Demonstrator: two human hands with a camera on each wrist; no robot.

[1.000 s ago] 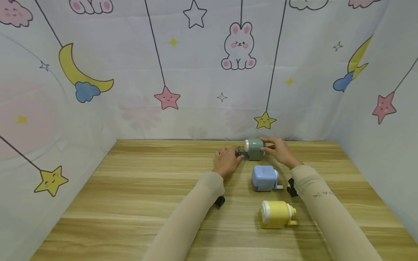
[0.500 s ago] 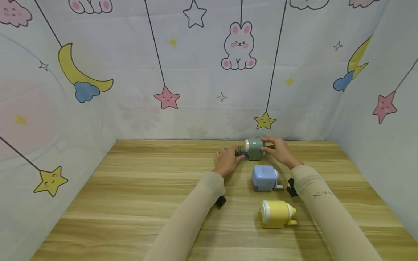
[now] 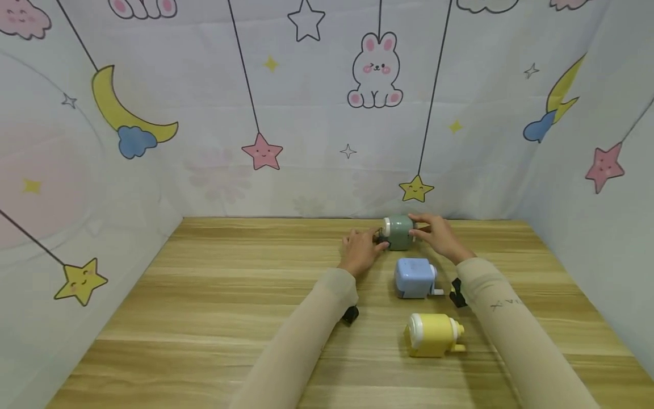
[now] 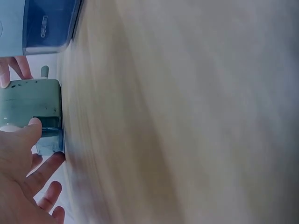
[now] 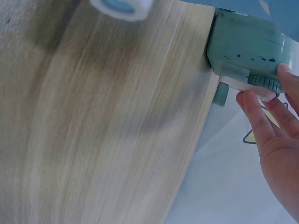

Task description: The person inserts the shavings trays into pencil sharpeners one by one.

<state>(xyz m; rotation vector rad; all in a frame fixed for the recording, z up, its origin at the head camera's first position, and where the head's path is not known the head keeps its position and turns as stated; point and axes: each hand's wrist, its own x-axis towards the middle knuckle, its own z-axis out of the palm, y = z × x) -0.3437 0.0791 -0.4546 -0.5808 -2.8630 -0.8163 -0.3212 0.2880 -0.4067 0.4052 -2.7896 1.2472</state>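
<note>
A green hand-crank pencil sharpener [image 3: 398,234] stands at the back of the table near the wall cloth. My right hand [image 3: 440,237] grips its crank end, thumb on the body and fingers by the round knob [image 5: 265,84]. On the opposite end, my left hand [image 3: 359,251] pinches the clear shavings drawer [image 4: 49,143] between thumb and index finger, its other fingers spread loosely. The drawer sticks partly out of the green body, low against the tabletop. In the right wrist view, dark specks mark the green casing.
Nearer on the table [image 3: 214,318] are a blue pencil sharpener [image 3: 413,277] and, in front of it, a yellow pencil sharpener [image 3: 431,335], both with cranks to the right. They stand between my forearms. A patterned cloth wall [image 3: 306,102] closes the back and sides.
My left hand has moved slightly right, pushing the clear drawer further into the green sharpener. The right hand keeps its hold, and the blue and yellow sharpeners stay put.
</note>
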